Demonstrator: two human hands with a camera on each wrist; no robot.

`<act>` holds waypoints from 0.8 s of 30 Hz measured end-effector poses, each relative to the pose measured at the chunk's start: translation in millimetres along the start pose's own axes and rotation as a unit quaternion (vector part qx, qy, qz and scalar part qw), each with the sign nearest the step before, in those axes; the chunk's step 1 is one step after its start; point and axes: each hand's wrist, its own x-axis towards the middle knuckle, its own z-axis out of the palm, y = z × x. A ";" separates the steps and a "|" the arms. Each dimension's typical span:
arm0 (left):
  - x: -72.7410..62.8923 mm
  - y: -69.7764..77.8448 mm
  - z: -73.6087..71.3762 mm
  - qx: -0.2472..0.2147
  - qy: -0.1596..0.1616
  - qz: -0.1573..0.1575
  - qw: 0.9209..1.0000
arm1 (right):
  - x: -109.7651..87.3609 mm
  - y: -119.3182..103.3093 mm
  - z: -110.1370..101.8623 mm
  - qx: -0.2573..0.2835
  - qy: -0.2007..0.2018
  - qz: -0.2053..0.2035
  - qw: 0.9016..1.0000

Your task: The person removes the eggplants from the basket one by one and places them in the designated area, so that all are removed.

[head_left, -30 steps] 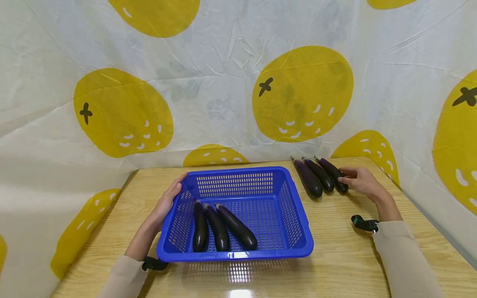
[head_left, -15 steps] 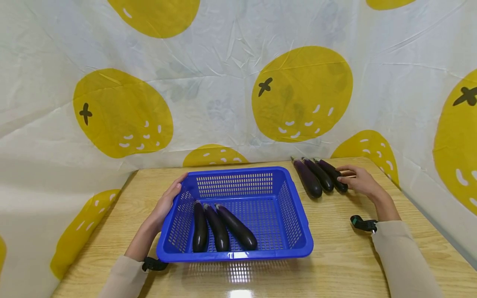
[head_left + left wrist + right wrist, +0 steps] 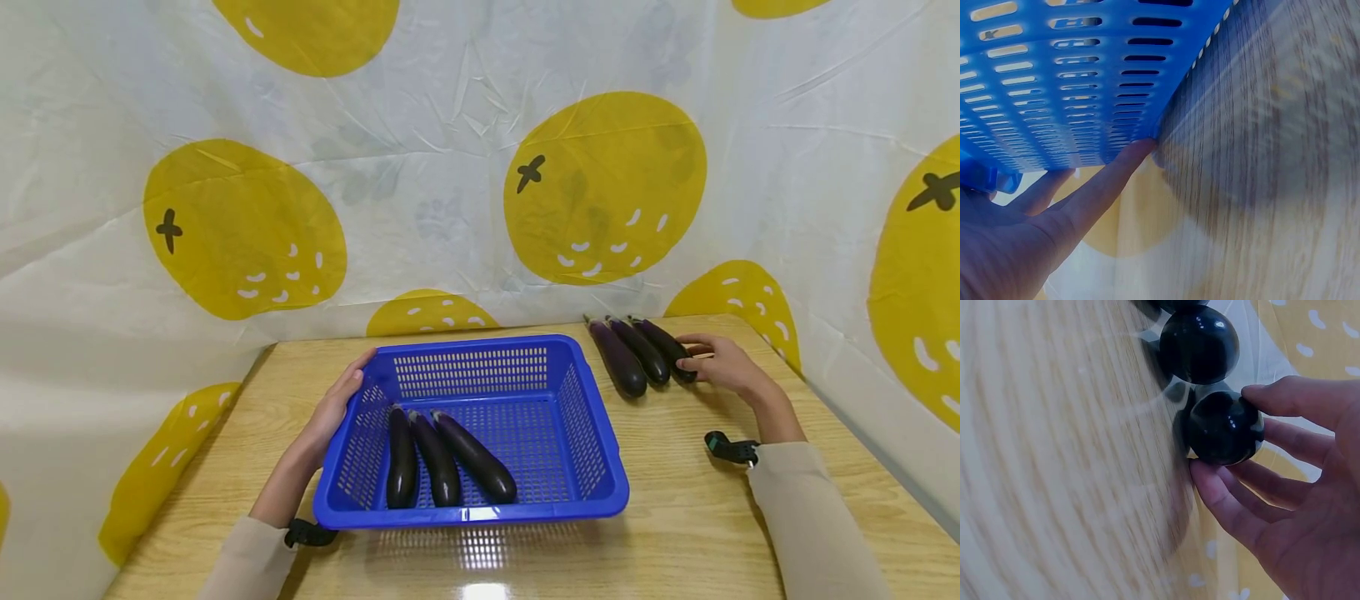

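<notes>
In the head view a blue plastic basket (image 3: 480,515) stands on the table with three eggplants (image 3: 401,467) lying side by side in its left half. My left hand (image 3: 337,408) rests against the basket's left side. Its fairly straight fingers touch the slotted outer wall (image 3: 1079,81) in the left wrist view. Three more eggplants lie at the back right. My right hand (image 3: 722,363) holds the rightmost eggplant (image 3: 660,342) near its rounded end. Seen from the right wrist, thumb and fingers sit around that dark, glossy end (image 3: 1225,428); the neighbouring eggplant (image 3: 1200,347) lies beside it.
The wood-grain table (image 3: 675,517) ends at a white cloth (image 3: 427,217) printed with yellow fruit, which hangs behind and to the left. The basket's right wall (image 3: 588,425) stands between its inside and the eggplants outside.
The rightmost eggplant has shifted very slightly left under my right hand. My left hand, the basket and the other eggplants look unmoved.
</notes>
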 end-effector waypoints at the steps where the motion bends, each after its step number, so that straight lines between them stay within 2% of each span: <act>1: 0.2 -0.1 -0.1 0.001 0.000 0.000 1.000 | 0.2 -0.2 0.2 0.000 0.000 -0.001 1.000; 13: -0.7 0.2 0.5 -0.016 -0.005 0.000 1.000 | 1.6 -3.5 1.8 -0.007 -0.003 -0.006 1.000; 24: -0.4 1.2 0.9 -0.009 0.002 -0.003 1.000 | 1.6 0.9 -0.2 0.008 -0.017 -0.010 1.000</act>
